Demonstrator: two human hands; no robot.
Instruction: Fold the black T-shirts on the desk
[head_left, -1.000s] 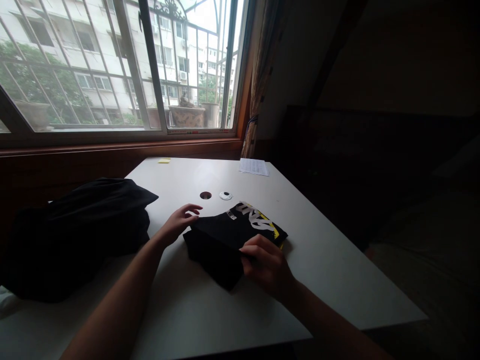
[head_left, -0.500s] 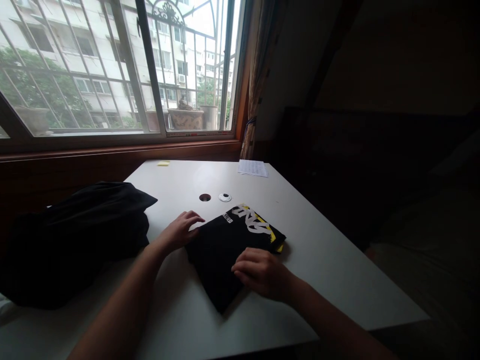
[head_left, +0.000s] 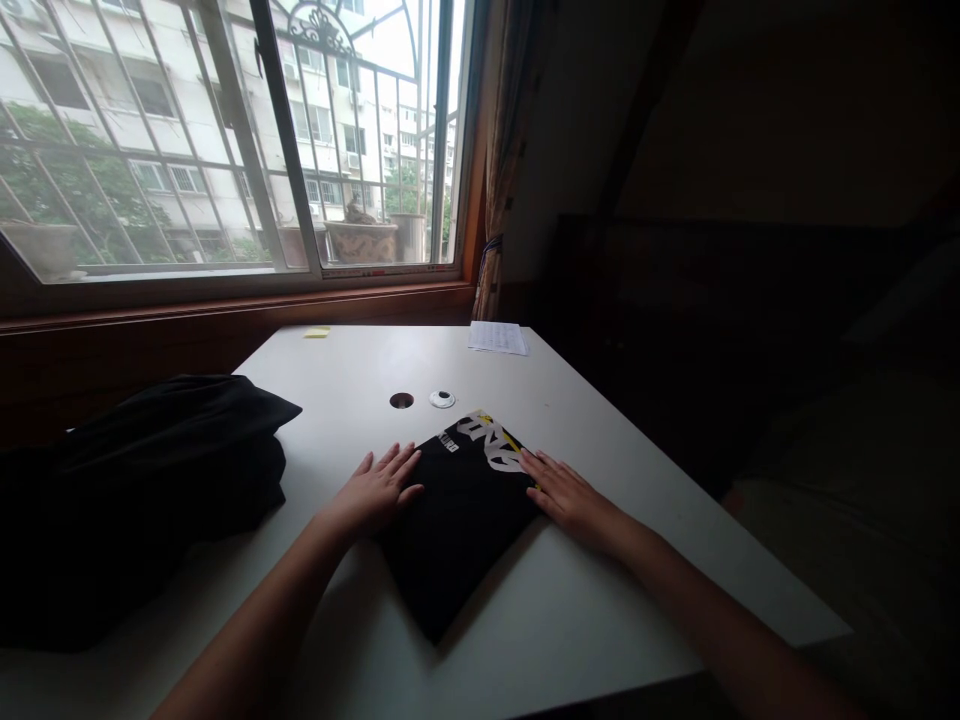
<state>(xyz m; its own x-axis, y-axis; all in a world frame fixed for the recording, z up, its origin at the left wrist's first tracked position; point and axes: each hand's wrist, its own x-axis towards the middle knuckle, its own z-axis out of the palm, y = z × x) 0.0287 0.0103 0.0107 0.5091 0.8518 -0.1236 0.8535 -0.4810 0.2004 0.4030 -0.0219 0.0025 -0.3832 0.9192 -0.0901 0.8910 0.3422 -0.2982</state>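
Observation:
A folded black T-shirt with white and yellow print lies flat on the white table, one corner pointing toward me. On its left edge rests my left hand, open, with fingers stretched out over the cloth. My right hand is open too and lies flat on the right corner, its fingertips beside the white lettering. Part of the yellow print is hidden under the right fingers.
A heap of black cloth covers the table's left side. Toward the back are a round cable hole, its white cap, a yellow note and paper sheets. A barred window stands behind.
My right hand has moved up and right from the shirt's lower right edge to its right corner, its fingers straightening. My left fingers have flattened onto the cloth. The view has shifted slightly.

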